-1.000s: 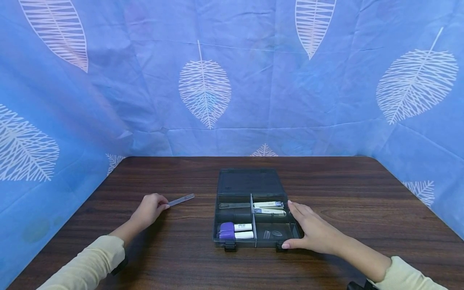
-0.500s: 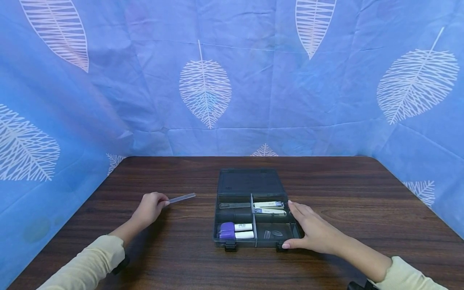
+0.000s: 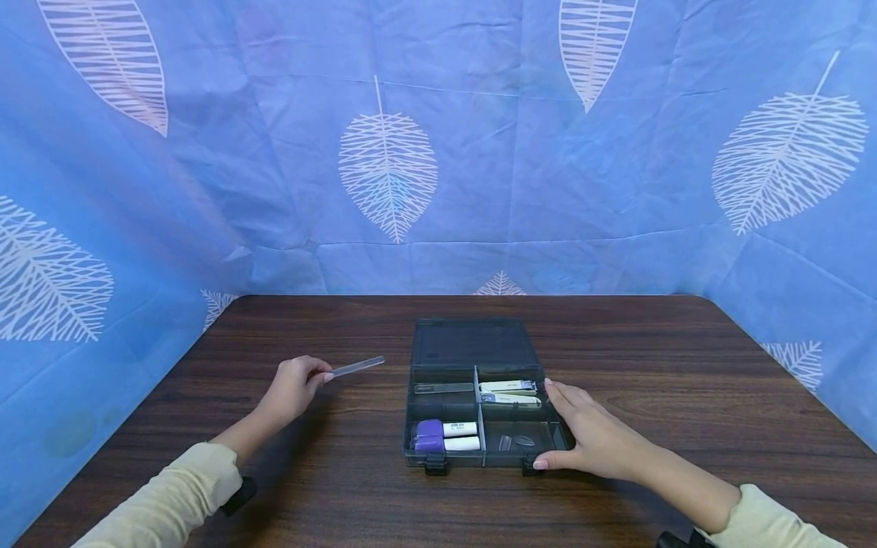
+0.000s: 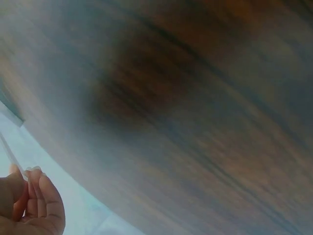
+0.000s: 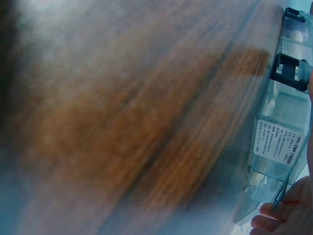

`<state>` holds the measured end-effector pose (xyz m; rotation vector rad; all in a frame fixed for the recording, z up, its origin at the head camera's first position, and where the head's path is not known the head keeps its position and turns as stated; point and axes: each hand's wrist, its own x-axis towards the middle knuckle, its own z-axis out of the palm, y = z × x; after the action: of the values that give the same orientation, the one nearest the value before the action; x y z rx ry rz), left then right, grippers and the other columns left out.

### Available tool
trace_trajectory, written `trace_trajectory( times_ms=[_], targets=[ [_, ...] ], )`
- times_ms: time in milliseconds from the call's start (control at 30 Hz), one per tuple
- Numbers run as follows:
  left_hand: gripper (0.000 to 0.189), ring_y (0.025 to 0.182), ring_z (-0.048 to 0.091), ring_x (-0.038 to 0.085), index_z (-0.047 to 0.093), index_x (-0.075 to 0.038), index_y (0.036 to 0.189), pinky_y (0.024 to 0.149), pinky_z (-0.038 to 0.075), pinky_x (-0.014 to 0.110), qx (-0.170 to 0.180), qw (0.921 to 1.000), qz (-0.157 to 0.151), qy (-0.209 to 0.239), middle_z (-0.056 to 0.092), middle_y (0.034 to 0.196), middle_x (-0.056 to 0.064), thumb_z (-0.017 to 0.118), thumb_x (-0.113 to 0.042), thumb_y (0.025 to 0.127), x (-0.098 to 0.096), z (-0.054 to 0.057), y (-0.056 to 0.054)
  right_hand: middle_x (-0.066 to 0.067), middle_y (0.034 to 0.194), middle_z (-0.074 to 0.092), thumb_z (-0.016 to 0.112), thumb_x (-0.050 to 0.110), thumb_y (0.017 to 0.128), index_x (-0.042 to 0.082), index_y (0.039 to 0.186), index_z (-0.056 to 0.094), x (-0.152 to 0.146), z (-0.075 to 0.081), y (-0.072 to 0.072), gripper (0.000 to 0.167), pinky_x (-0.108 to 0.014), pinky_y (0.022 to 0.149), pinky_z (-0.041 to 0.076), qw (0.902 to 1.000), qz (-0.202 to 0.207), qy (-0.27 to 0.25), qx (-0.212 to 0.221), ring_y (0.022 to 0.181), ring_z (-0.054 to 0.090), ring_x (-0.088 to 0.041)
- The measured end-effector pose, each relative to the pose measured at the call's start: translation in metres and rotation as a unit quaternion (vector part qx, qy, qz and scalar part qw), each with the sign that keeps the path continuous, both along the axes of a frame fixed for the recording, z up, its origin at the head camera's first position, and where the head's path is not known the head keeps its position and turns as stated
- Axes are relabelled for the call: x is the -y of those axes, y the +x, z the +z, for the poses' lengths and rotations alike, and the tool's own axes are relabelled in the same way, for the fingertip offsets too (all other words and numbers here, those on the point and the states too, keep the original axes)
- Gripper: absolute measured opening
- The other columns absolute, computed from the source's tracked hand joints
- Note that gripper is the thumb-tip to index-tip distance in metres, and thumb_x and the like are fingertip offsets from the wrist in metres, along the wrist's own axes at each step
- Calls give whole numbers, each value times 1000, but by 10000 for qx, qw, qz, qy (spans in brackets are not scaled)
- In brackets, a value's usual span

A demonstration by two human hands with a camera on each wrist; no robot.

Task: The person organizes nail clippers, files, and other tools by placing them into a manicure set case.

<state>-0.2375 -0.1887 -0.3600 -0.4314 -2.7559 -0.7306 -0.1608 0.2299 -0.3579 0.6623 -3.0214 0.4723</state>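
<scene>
My left hand (image 3: 294,388) pinches one end of a clear flat nail file (image 3: 358,367) between thumb and fingertips. The file points to the right, raised over the table left of the box. In the left wrist view, only part of the file shows, at the left edge by the fingers. An open see-through dark plastic box (image 3: 483,459) lies in front of me. My right hand (image 3: 603,441) holds its right side, thumb at the front latch and fingers along the side wall. In the right wrist view, fingertips (image 5: 271,215) bend at the box's edge, near a printed white label (image 5: 278,142).
Inside the box, another clear strip (image 3: 443,389) lies back left and nail clippers (image 3: 508,387) back right. Purple-and-white tubes (image 3: 460,444) fill the front left; small clear pieces (image 3: 524,441) lie front right. The lid (image 3: 476,340) lies back on the wooden table (image 3: 630,342).
My left hand has moved a little to the right and away from me with the nail file, whose tip tilts up more. My right hand and the box have stayed in place.
</scene>
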Motion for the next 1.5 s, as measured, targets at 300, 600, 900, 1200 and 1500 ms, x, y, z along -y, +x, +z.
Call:
trace_trajectory(
  times_ms=[300, 600, 900, 1200, 1500],
  targets=[
    [10, 61, 51, 11, 68, 4, 88, 51, 44, 24, -211, 9993, -90, 281, 65, 80, 12, 60, -3, 87, -12, 6, 2, -26, 145, 32, 61, 70, 70, -4, 144, 25, -1, -1, -1, 110, -65, 95, 35, 10000, 13, -19, 69, 130, 34, -47],
    [9, 61, 51, 9, 69, 2, 88, 51, 44, 23, -407, 9977, -268, 465, 66, 80, 10, 62, -3, 86, -28, 8, 4, -27, 145, 32, 62, 69, 70, -4, 144, 25, -2, -1, -1, 110, -65, 95, 35, 9999, 51, -77, 46, 129, 34, -47],
    [10, 64, 55, 10, 70, 0, 91, 54, 47, 23, -124, 9979, -305, 564, 66, 84, 9, 62, -6, 87, -47, 7, 5, -27, 145, 31, 62, 68, 71, -4, 144, 24, -2, -1, -1, 109, -64, 96, 35, 9999, 62, -87, 50, 130, 34, -46],
    [11, 67, 57, 9, 71, -2, 90, 58, 50, 22, -105, 9964, -601, 595, 66, 84, 8, 63, -7, 86, -70, 4, 1, -27, 145, 32, 62, 69, 71, -4, 144, 24, -1, 0, 0, 110, -64, 96, 35, 9999, 33, -103, 75, 130, 34, -47],
    [10, 67, 55, 9, 71, -2, 88, 59, 50, 23, -212, 9932, -931, 661, 67, 84, 8, 63, -8, 85, -87, 4, -1, -27, 145, 31, 62, 69, 70, -4, 145, 24, -1, -1, 0, 111, -63, 95, 36, 9999, 22, -118, 78, 130, 34, -46]
  ],
)
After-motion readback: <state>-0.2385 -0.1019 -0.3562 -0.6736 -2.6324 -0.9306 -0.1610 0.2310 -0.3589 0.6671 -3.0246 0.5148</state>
